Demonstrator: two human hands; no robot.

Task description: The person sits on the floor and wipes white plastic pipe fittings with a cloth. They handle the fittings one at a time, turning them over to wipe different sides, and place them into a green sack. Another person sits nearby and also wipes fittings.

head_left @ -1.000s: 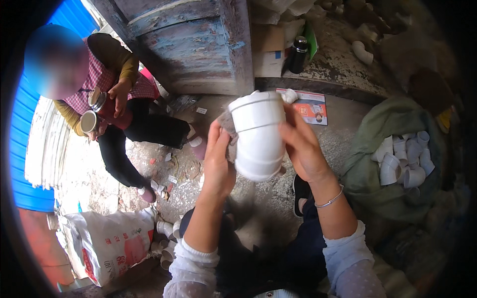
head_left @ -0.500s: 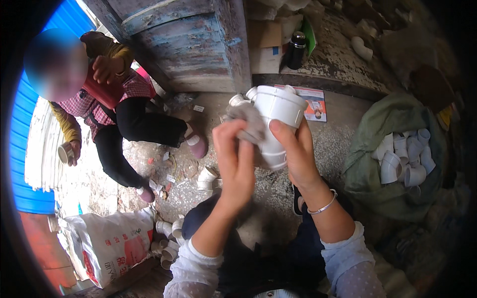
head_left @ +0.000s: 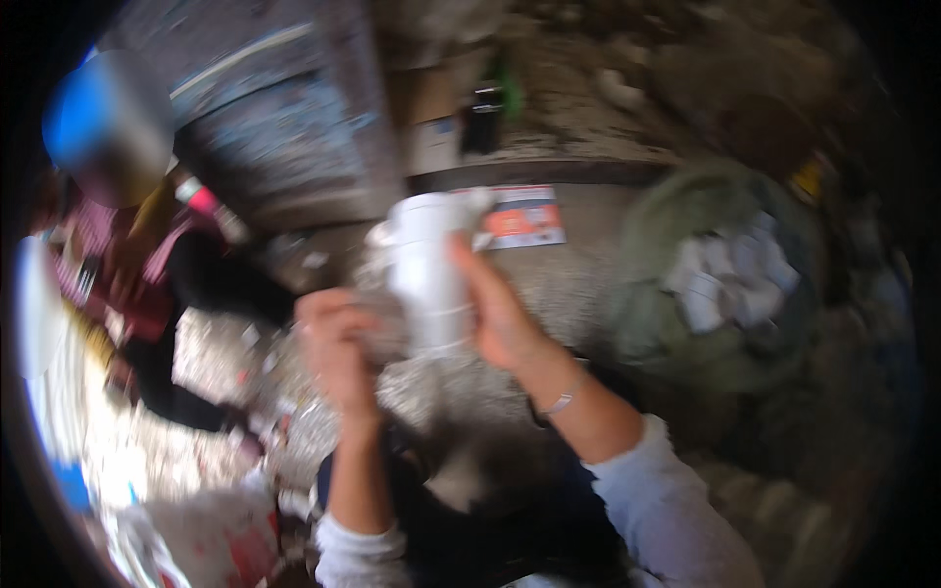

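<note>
A large white plastic pipe fitting (head_left: 427,265), with small side stubs near its upper end, is held up before me over the floor. My right hand (head_left: 495,309) grips its right side, thumb laid along the body. Bunched in the fingers of my left hand (head_left: 338,338) is a greyish-brown cloth (head_left: 380,323), close by the fitting's lower left side. Motion blur hides whether the cloth touches the fitting.
To the right, a green sack (head_left: 652,304) holds several white pipe elbows (head_left: 730,279). A printed sheet (head_left: 526,218) lies beyond the fitting, and a dark flask (head_left: 483,118) stands farther back. At left sits another person (head_left: 147,260), with a white-and-red bag (head_left: 196,534) nearer me.
The view has swung, shifting the scene leftward. The fitting now appears more upright, and my left hand with the cloth has moved lower along its left side. The other person's arms have lowered.
</note>
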